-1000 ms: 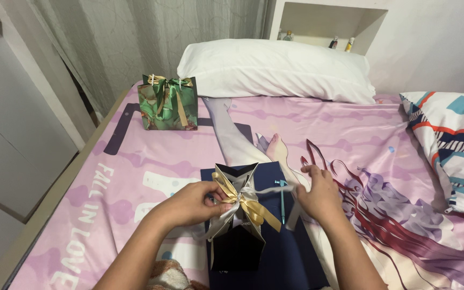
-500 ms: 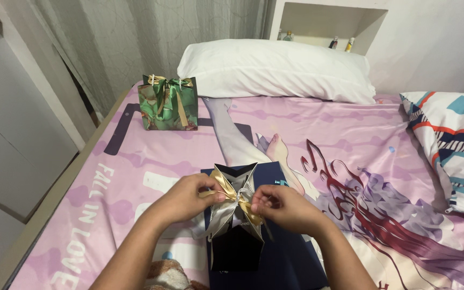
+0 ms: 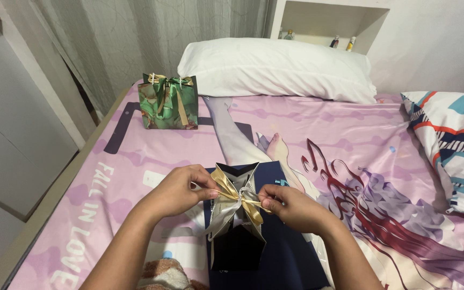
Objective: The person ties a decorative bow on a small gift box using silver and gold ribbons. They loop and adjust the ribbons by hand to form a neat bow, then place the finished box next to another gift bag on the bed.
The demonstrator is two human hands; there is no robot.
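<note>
A green gift bag [image 3: 168,102] stands at the far left of the pink bedsheet [image 3: 350,129]. Nearer, the left hand [image 3: 181,189] pinches a gold ribbon [image 3: 232,194] atop a dark gift bag [image 3: 237,236] on a navy board [image 3: 288,252]. The right hand [image 3: 291,207] grips the ribbon's other side.

The dark bag [image 3: 237,236] looks like stiff matt paper, its folded top edges crisp; the gold ribbon [image 3: 231,192] is satin, glossy and smooth, and the silver ribbon [image 3: 226,217] beside it has the same soft sheen; the green bag [image 3: 167,104] is glossy paper with a marbled, foil-like print, tied with shiny ribbon; the navy sheet [image 3: 288,252] under the dark bag looks flat and matt; the sheet [image 3: 350,139] is smooth printed cloth; the pillow [image 3: 275,67] is plain white cloth, softly creased; the curtain [image 3: 151,37] is thin, sheer fabric.
</note>
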